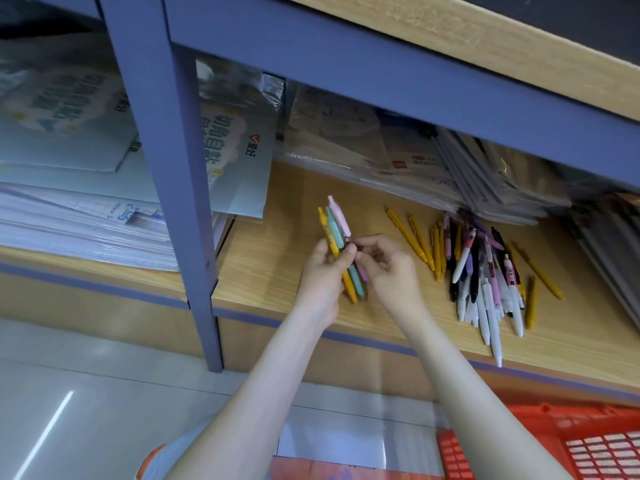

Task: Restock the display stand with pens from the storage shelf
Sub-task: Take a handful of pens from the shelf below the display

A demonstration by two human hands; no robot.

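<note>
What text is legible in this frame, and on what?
"爱好", beside a red logo, on the pale blue packet behind the shelf post.
"切角自粘", large, same packet.
Left packet, upper shelf edge, pen label: too blurred to read.

Setting: a stationery shop's stock area. Blue metal racking (166,168) with wood-grain boards carries sleeved paper goods (346,140) behind the gripped pens (337,223) and stacked printed sheets (69,230) to their left — loose pens (485,282) lie heaped to their right. An orange plastic crate (588,445) stands below-right.
</note>
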